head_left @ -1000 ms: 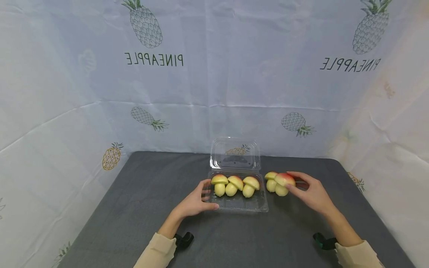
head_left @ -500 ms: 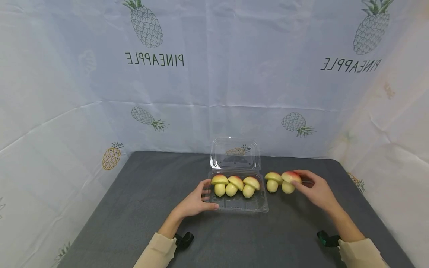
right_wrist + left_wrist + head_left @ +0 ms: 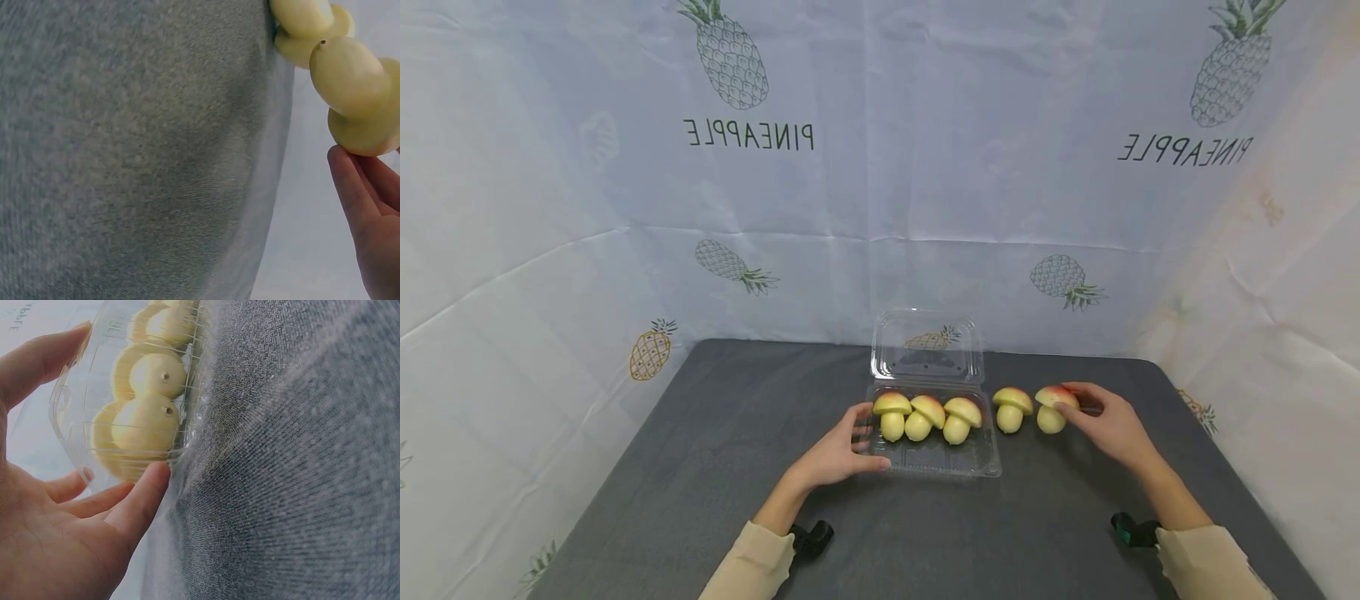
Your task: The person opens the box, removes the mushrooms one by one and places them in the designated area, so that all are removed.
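Observation:
A clear plastic clamshell box stands with its lid raised at the back. Three yellow toy mushrooms with red-tinged caps lie in a row in its tray. My left hand holds the tray's left end, thumb at the front edge and fingers along the side; in the left wrist view the fingers meet the clear wall. To the right of the box, my right hand pinches the cap of another toy mushroom. One more mushroom stands between that one and the box.
A dark grey cloth covers the table. Behind and at the sides hangs a pale curtain with pineapple prints. Dark straps with a camera sit at the wrists.
My right hand has moved to the right with its toy mushroom, which no longer overlaps the neighbouring mushroom. The left hand and the box have stayed in place.

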Motion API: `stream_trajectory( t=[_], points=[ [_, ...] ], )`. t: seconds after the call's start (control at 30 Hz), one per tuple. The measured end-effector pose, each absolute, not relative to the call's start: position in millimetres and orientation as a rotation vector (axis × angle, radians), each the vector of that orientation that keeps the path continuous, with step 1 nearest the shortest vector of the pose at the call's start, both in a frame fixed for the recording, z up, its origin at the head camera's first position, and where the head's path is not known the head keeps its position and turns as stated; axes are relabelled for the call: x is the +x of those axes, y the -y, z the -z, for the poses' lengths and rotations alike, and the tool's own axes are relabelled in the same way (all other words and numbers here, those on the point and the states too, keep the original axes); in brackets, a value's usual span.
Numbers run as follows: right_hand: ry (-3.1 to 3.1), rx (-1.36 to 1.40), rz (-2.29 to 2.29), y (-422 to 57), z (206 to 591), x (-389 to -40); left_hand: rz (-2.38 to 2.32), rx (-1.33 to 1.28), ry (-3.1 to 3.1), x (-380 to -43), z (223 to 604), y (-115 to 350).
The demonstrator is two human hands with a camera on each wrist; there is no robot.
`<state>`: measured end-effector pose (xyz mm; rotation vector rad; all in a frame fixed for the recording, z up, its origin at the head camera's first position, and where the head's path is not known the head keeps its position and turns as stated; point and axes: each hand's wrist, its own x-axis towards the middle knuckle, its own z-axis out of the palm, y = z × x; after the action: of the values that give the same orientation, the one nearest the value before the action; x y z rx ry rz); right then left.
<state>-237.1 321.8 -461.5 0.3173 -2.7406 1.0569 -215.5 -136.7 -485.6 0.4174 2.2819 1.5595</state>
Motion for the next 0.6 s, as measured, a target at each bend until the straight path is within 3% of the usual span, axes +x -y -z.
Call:
stream_trajectory(
  t=[0.6],
  points=[
    [2.863, 0.286, -1.086, -325, 477, -250, -1.548, 0.421, -2.291, -216, 488, 137]
  ],
)
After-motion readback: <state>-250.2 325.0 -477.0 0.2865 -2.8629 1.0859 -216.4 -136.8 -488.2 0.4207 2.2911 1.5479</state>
